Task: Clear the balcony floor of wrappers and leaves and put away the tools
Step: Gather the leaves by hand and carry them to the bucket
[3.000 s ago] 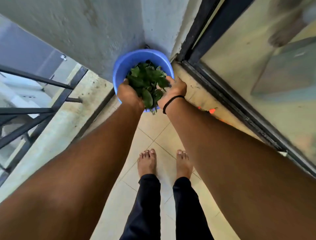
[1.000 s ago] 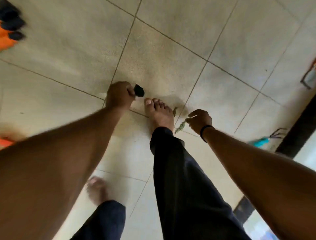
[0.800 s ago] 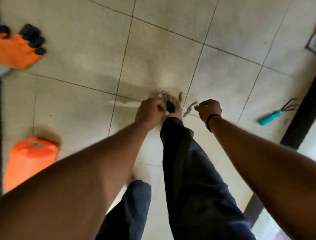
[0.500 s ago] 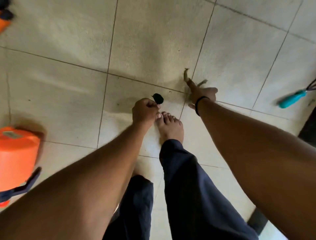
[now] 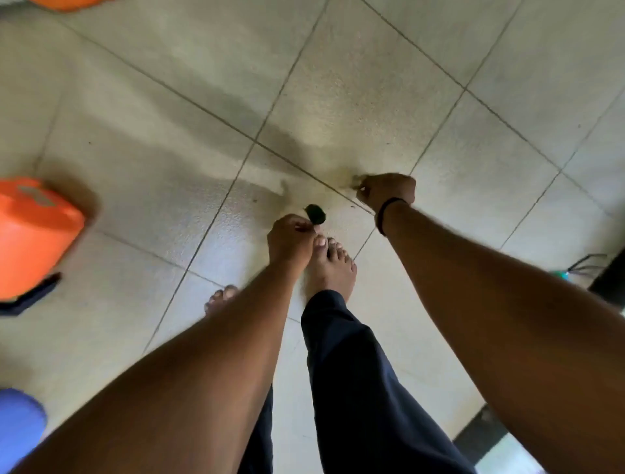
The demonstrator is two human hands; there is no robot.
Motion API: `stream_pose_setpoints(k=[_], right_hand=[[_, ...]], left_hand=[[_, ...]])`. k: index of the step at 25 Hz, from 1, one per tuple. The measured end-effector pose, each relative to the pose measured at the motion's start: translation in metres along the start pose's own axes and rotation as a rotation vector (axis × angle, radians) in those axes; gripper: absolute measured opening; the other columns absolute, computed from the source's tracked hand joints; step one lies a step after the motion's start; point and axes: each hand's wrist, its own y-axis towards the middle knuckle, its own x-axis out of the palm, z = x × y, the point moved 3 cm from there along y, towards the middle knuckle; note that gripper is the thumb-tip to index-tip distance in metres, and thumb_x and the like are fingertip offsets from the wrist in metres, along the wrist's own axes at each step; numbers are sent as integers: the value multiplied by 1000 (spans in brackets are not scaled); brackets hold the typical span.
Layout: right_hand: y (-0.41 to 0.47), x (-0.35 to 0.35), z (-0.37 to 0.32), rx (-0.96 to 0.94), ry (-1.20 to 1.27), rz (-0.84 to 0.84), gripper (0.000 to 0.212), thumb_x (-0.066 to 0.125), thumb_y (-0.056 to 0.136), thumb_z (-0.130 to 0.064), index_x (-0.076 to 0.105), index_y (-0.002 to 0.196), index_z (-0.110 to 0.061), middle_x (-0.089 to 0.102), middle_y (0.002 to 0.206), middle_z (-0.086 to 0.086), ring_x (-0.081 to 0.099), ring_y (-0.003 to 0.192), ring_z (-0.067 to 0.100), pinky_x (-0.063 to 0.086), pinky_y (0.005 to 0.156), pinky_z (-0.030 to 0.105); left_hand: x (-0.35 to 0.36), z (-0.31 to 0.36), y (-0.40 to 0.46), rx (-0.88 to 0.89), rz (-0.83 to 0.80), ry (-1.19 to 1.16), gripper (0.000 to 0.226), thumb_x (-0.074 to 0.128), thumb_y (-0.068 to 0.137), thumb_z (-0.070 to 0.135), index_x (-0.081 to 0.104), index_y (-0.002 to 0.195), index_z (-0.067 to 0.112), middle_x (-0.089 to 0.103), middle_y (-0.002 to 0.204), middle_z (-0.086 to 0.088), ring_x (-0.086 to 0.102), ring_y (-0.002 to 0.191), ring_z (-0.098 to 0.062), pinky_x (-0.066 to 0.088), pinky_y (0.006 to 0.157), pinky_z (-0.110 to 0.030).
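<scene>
My left hand [image 5: 290,238] pinches a small dark green leaf [image 5: 315,213] just above my front foot. My right hand [image 5: 389,191], with a black band on its wrist, is curled low over a tile joint, its fingertips closed on small dry leaf bits [image 5: 355,181] that are blurred and mostly hidden. A teal-handled hand rake [image 5: 580,267] lies on the floor at the right edge, partly hidden behind my right forearm. The rim of the blue bucket [image 5: 18,426] shows at the lower left.
An orange container [image 5: 33,237] with a dark strap stands on the tiles at the left. Another orange object [image 5: 64,2] peeks in at the top left. A dark door frame [image 5: 608,287] runs along the right edge. My bare feet stand mid-floor.
After dropping leaves in the blue bucket I turned to the floor. My left hand keeps its dark leaf. My right hand reached forward to the dry leaf bits and closed on them.
</scene>
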Motion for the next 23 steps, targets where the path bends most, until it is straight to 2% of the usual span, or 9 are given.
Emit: stream_pose_setpoints(k=[1,2,3,5,10,13,16,20,23], right_hand=[[-18,-18,-23,67,-63,-158,42,45,103,-39,59,135,-17,55,145,11,54,132,24,34,115,43],[-19,-32,-51,176,88,-156,23,67,93,-29,73,107,-12,71,118,17,69,108,27,50,101,47],[-28,-48,-83,171,121,-214,12,81,81,-21,75,83,-10,76,90,16,74,84,26,60,82,43],[-71,-68,-133,61,-8,-385,18,86,77,-14,71,71,-5,73,69,11,73,66,23,61,63,32],[-253,-21,-224,-201,-333,-747,14,80,82,-7,71,78,4,72,73,16,74,65,22,62,63,31],[-330,26,-260,-383,-392,-838,13,76,81,-7,73,71,-1,73,70,15,75,69,27,63,69,40],[-403,91,-246,-339,-426,-853,12,77,80,-7,71,69,-8,73,71,13,74,73,30,63,69,40],[-495,183,-219,-427,-549,-830,8,79,70,-15,72,67,-16,74,72,6,73,78,27,62,77,43],[-564,238,-205,-481,-616,-891,13,77,73,-5,71,68,-16,74,73,13,72,67,26,63,73,41]], left_hand=[[-18,-14,-20,-70,52,-24,13,72,87,27,73,88,14,74,90,-4,67,85,-22,42,67,-24],[-40,-25,-47,-143,91,-118,13,74,85,27,73,84,14,75,89,-5,69,87,-25,48,70,-27],[-56,-38,-75,-211,99,-237,12,75,84,27,72,80,16,75,87,-5,71,87,-26,54,75,-31],[-85,-44,-132,-269,81,-350,10,76,83,29,74,80,20,74,83,-3,71,85,-26,55,75,-33],[-161,-119,-226,-480,207,-854,7,70,62,21,72,62,28,70,70,-4,62,72,-27,45,64,-36],[-206,-155,-260,-511,243,-1002,3,70,70,18,70,73,18,66,72,-3,58,68,-22,46,64,-32],[-247,-223,-285,-541,379,-1098,14,61,92,11,70,103,12,72,91,-6,63,72,-15,56,70,-32],[-303,-325,-325,-648,534,-1299,17,61,90,13,68,75,17,72,73,-6,62,59,-22,50,54,-27],[-331,-400,-348,-701,713,-1464,16,58,91,10,68,79,14,69,68,-5,56,49,-18,42,44,-20]])
